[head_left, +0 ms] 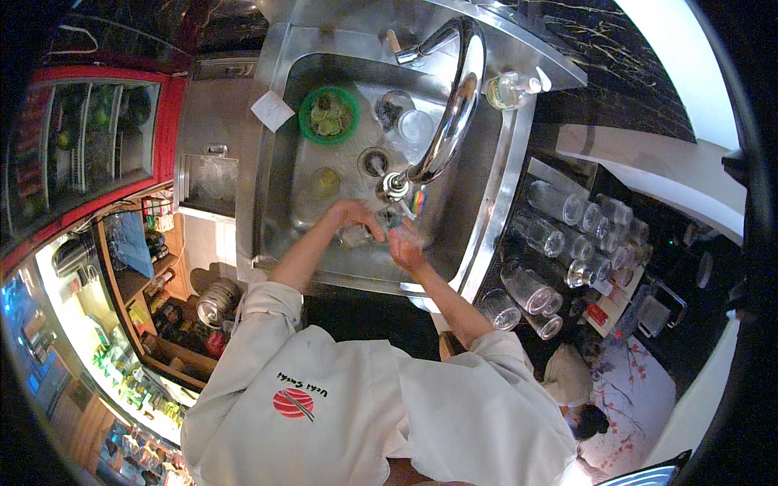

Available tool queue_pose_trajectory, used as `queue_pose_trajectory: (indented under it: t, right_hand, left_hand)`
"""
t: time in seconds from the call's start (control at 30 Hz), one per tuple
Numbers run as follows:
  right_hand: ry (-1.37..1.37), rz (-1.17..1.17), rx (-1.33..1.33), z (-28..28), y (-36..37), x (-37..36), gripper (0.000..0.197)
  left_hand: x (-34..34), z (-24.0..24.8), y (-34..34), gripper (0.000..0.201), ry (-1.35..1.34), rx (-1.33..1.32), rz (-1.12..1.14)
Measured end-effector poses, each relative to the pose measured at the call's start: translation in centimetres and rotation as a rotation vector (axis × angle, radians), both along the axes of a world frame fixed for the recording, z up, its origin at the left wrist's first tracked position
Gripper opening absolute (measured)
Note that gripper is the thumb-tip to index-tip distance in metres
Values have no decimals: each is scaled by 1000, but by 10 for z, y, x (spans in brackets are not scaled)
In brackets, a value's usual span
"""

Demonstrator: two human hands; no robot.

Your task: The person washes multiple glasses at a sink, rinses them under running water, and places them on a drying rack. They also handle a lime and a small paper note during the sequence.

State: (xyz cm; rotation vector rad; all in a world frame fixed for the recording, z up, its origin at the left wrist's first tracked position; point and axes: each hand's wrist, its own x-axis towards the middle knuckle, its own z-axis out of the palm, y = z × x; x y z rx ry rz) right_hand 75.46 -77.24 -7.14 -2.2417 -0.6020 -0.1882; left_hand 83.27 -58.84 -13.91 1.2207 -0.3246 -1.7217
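Inside the steel sink (284, 202), both hands are close together below the faucet spout (395, 186). My left hand (356, 215) curls round the side of a small clear glass (389, 217). From the other side my right hand (403, 245) closes on the same glass, its fingers a little blurred. Just beyond the right hand is a small multicoloured object (419, 200) with a white stem; its kind is unclear. More clear glassware (354, 236) partly shows under the left hand.
A green basket (306, 134) with citrus pieces sits in the sink's far left, near a drain (374, 162) and clear containers (416, 126). The tall curved faucet (470, 81) arches over the sink. A pump bottle (509, 91) stands at the far right corner; upturned glasses (539, 287) line the right side.
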Motion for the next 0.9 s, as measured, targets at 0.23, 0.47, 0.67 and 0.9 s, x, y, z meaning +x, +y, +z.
queue_pose_trajectory:
  t: [0.23,0.47,0.67,0.9]
  right_hand:
    - [1108,-878,192,-59,25,6,26]
    - [1221,-1097,838,-20,-20,17,14]
    - [1512,-926,1353,29,-57,16,24]
    - [1568,-623,1435,41,-56,15,23]
  left_hand:
    - [-53,9,-46,79,-1201,63,493]
    - [-67,6,-29,79,-807,218,637]
    - [-82,-46,-11,78,-1144,400,645]
    - [-70,-21,-2,84,-958,474,791]
